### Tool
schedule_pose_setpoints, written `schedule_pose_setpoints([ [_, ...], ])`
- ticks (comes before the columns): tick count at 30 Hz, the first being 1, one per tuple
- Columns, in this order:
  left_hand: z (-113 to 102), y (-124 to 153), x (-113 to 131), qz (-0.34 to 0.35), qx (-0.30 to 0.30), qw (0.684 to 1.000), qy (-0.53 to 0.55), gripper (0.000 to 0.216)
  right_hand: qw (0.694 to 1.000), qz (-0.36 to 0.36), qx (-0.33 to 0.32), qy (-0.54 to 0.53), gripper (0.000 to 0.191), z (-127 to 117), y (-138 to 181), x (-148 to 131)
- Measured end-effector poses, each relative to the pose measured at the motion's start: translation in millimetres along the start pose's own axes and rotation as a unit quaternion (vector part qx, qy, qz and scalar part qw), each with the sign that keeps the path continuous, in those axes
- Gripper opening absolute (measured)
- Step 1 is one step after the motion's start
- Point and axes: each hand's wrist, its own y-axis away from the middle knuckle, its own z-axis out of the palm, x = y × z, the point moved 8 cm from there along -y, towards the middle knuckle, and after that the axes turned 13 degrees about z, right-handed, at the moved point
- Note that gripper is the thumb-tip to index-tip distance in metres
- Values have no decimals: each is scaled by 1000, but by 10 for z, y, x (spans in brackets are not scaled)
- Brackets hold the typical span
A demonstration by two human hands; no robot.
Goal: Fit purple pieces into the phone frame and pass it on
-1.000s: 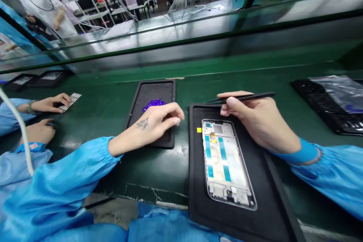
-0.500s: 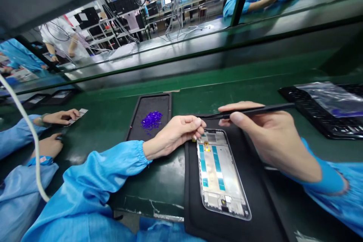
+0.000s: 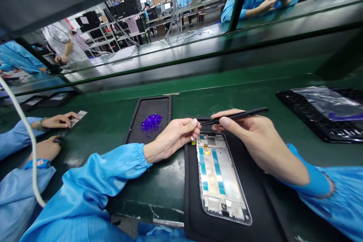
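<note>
A silver phone frame (image 3: 231, 174) with blue-green strips lies on a black mat (image 3: 266, 211) in front of me. Over its top left corner, my left hand (image 3: 177, 136) pinches with thumb and fingertips; whatever is between them is too small to make out. My right hand (image 3: 252, 132) holds black tweezers (image 3: 241, 115), tilted, their tips at the left fingertips. A yellow tab (image 3: 193, 143) shows at the frame's upper left edge, just below my left hand.
Left of the mat, a black tray (image 3: 138, 111) carries a heap of small purple pieces (image 3: 151, 123). A black ridged tray (image 3: 334, 126) with a plastic bag (image 3: 326, 100) stands at right. A co-worker's hands (image 3: 58, 121) and a white cable (image 3: 32, 140) are at left.
The right hand has shifted left and turned, bringing the tweezers' tips down to the left fingertips. My left hand stays nearly in place, still pinched.
</note>
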Motion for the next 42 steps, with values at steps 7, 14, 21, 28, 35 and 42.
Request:
schedule_pose_setpoints([
  [7,3,-6,3,9,-19,1000,0,31,1000,20,-6,-20,28,-16,-17,60],
  [14,-5,20,-7,-9,-4,1000,-4,28,999,30,-4,-27,29,1,-15,49],
  [21,-17,25,-8,-9,2,1000,-13,27,999,37,-7,-9,29,11,-12,-28],
  [28,2,41,3,-7,13,999,-41,31,994,99,-16,-32,38,38,-15,0],
  [35,28,51,26,-3,24,997,-71,33,994,105,-27,-4,33,35,2,-48],
  [42,26,54,24,-2,20,996,-82,33,997,65,-32,14,29,36,-20,-67],
])
